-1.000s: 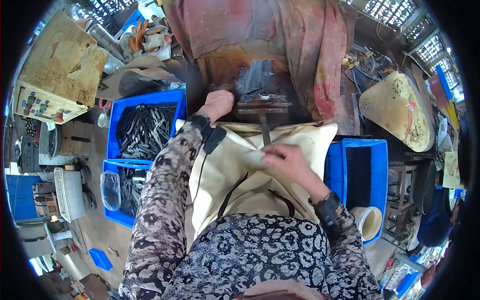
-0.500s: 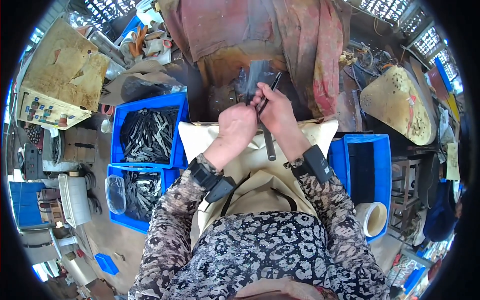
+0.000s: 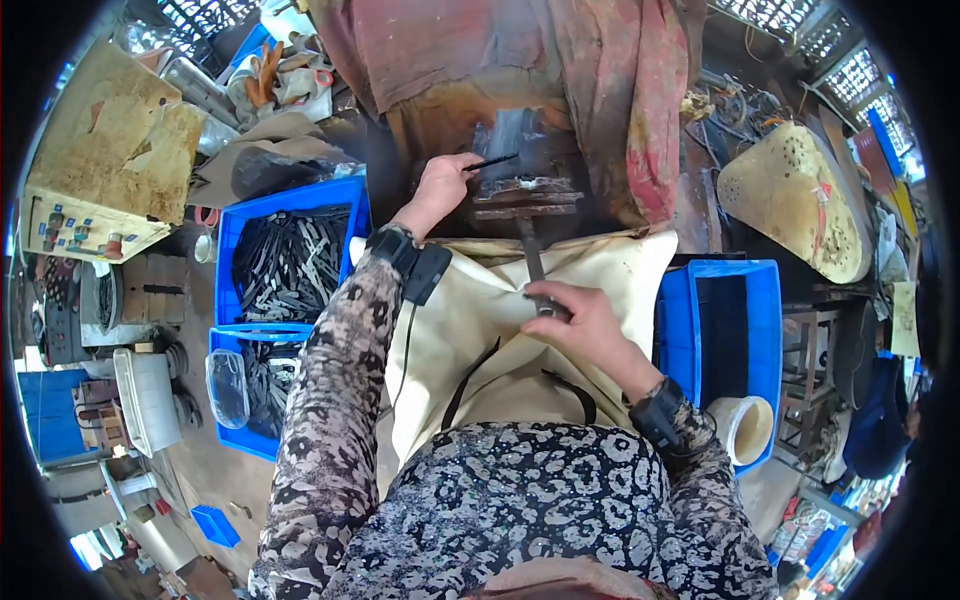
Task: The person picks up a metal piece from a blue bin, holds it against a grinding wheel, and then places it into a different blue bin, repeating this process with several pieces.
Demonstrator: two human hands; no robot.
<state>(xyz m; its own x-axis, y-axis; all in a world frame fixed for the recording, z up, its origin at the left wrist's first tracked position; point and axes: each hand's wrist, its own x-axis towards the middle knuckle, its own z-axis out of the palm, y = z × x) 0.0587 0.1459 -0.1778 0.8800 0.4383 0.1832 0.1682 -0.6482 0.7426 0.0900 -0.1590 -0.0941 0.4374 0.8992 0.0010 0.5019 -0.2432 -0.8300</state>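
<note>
My left hand (image 3: pixel 440 192) is closed in a pinch on a thin dark metal strip (image 3: pixel 497 160), which points to the right above a rusty metal crosspiece (image 3: pixel 527 205). From that crosspiece a dark bar handle (image 3: pixel 531 250) runs toward me over a cream apron (image 3: pixel 620 275). My right hand (image 3: pixel 585 325) is closed around the handle's near end, with thumb and fingers wrapped on it. Just beyond the left fingertips is a grey, streaked surface (image 3: pixel 512 128) inside a dark recess. Whether the strip touches the crosspiece I cannot tell.
To the left, two blue bins (image 3: pixel 228 250) hold many dark strips, and a clear plastic container (image 3: pixel 228 388) sits by the nearer one. At right stands a blue bin (image 3: pixel 767 340) with a white bucket (image 3: pixel 748 432). Reddish cloth (image 3: pixel 450 50) drapes over the recess.
My hands have parted. The left has moved left and away from me with a dark strip, while the right has come down onto the bar handle. The crosspiece is now uncovered.
</note>
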